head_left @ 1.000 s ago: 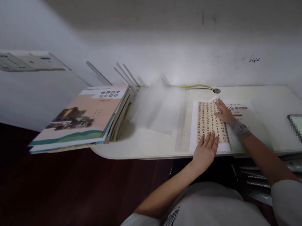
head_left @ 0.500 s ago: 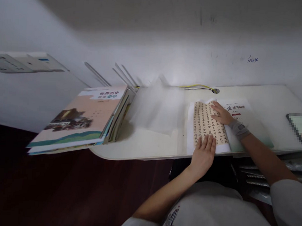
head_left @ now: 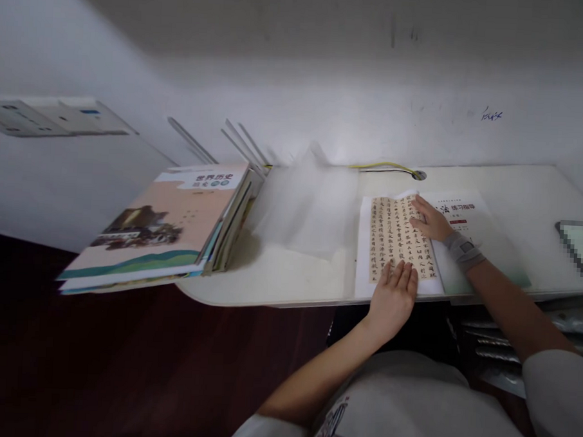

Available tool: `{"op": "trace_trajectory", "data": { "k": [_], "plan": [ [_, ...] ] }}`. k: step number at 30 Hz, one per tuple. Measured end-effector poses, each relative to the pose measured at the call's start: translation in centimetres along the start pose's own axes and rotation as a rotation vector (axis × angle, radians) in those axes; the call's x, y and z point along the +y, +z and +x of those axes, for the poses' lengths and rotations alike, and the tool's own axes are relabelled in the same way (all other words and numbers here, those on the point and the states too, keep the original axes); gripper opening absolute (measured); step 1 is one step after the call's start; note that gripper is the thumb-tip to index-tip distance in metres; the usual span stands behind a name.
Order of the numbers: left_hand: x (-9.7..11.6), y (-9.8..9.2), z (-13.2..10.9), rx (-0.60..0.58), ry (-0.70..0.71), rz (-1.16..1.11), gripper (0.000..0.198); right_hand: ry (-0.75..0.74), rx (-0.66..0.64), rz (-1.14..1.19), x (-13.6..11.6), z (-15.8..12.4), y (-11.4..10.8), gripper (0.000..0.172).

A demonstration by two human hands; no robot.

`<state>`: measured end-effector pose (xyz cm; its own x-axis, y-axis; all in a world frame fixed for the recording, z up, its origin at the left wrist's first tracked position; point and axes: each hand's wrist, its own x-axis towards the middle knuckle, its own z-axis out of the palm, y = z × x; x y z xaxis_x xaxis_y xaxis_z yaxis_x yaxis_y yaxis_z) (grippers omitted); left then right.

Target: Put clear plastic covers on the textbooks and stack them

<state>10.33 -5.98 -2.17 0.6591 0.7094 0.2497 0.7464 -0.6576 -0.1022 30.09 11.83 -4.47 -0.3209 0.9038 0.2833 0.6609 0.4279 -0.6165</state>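
Observation:
A sheet of Chinese calligraphy [head_left: 395, 239] with columns of dark characters on tan paper lies on a white backing sheet [head_left: 367, 260]. My left hand [head_left: 393, 297] rests flat on the sheet's lower edge, fingers spread. My right hand [head_left: 431, 219] presses flat on its upper right part, with a grey wrist brace [head_left: 463, 249] just behind it. Under and to the right of the sheet lies a pale booklet with a Chinese title [head_left: 459, 210], partly hidden by my right hand.
A thick stack of textbooks [head_left: 150, 228] overhangs the white desk's [head_left: 269, 275] left edge. A translucent sheet [head_left: 306, 209] lies beside it. A phone [head_left: 578, 250], pixelated, sits at the right. A yellow cable [head_left: 381, 165] runs along the wall.
The calligraphy sheet has turned and slid left under my hands, and now lies squarer on its white backing. Both hands stay flat on it.

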Motion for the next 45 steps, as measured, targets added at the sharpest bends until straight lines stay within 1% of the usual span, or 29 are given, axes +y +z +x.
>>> {"op": "trace_trajectory", "data": {
  "k": [5, 10, 14, 18, 22, 24, 26, 27, 28, 30, 31, 32, 34, 35, 36, 37, 39, 41, 43, 44, 45],
  "plan": [
    [0.1, -0.3, -0.3, 0.005, -0.01, 0.041, 0.038, -0.029, -0.036, -0.059, -0.1, 0.0, 0.2, 0.065],
    [0.4, -0.3, -0.2, 0.009, 0.01, 0.002, 0.04, -0.074, -0.056, -0.091, -0.4, -0.1, 0.1, 0.065],
    [0.2, -0.4, -0.4, 0.017, 0.053, -0.01, 0.036, -0.112, -0.096, -0.111, -0.6, -0.1, 0.1, 0.061],
    [0.0, -0.5, -0.5, 0.033, 0.048, -0.024, 0.034, -0.129, -0.097, -0.148, -0.6, 0.0, 0.3, 0.054],
    [0.0, -0.6, -0.3, 0.005, 0.101, -0.118, 0.034, -0.138, -0.098, -0.148, -0.4, 0.0, 0.4, 0.053],
    [-0.7, -0.8, 0.0, 0.008, 0.108, -0.195, 0.037, -0.143, -0.102, -0.146, -0.3, -0.1, 0.4, 0.055],
    [-2.5, -1.2, 0.1, 0.042, 0.039, -0.236, 0.04, -0.157, -0.099, -0.16, -0.5, -0.2, 0.5, 0.057],
    [-3.7, -1.4, 0.0, 0.067, -0.037, -0.232, 0.04, -0.163, -0.093, -0.172, -0.6, -0.3, 0.5, 0.059],
    [-5.1, -1.6, -0.2, 0.09, -0.139, -0.215, 0.039, -0.164, -0.084, -0.185, -0.8, -0.3, 0.6, 0.06],
    [-8.0, -1.8, -0.8, 0.114, -0.409, -0.173, 0.04, -0.142, -0.06, -0.211, -1.0, -0.3, 0.6, 0.064],
    [-9.3, -1.8, -1.2, 0.095, -0.547, -0.171, 0.042, -0.125, -0.046, -0.218, -1.1, -0.2, 0.7, 0.067],
    [-10.4, -1.8, -1.7, 0.052, -0.658, -0.208, 0.047, -0.106, -0.032, -0.22, -1.2, -0.1, 0.7, 0.069],
    [-11.7, -1.5, -2.5, -0.052, -0.788, -0.381, 0.058, -0.065, -0.002, -0.205, -1.4, -0.1, 0.8, 0.073],
    [-12.0, -1.3, -2.7, -0.085, -0.817, -0.49, 0.062, -0.041, 0.009, -0.188, -1.6, -0.2, 0.9, 0.075],
    [-12.1, -1.1, -2.9, -0.091, -0.833, -0.598, 0.065, -0.012, 0.016, -0.166, -1.9, -0.5, 1.0, 0.077],
    [-12.1, -0.8, -2.9, -0.068, -0.847, -0.698, 0.067, 0.024, 0.019, -0.138, -2.3, -1.0, 1.1, 0.078],
    [-11.8, -0.4, -2.6, 0.031, -0.886, -0.913, 0.067, 0.105, 0.014, -0.059, -3.6, -2.6, 1.6, 0.082],
    [-11.5, -0.3, -2.1, 0.145, -0.927, -1.21, 0.067, 0.177, 0.016, 0.061, -5.3, -4.5, 2.1, 0.084],
    [-11.4, -0.7, -1.4, 0.246, -0.961, -1.521, 0.066, 0.229, 0.047, 0.197, -6.9, -6.2, 2.6, 0.082],
    [-11.4, -1.2, -0.9, 0.274, -0.964, -1.65, 0.064, 0.252, 0.062, 0.257, -7.6, -6.8, 2.8, 0.081],
    [-11.4, -1.8, -0.4, 0.278, -0.953, -1.755, 0.062, 0.268, 0.074, 0.31, -8.1, -7.1, 3.0, 0.081]
  ]
}}
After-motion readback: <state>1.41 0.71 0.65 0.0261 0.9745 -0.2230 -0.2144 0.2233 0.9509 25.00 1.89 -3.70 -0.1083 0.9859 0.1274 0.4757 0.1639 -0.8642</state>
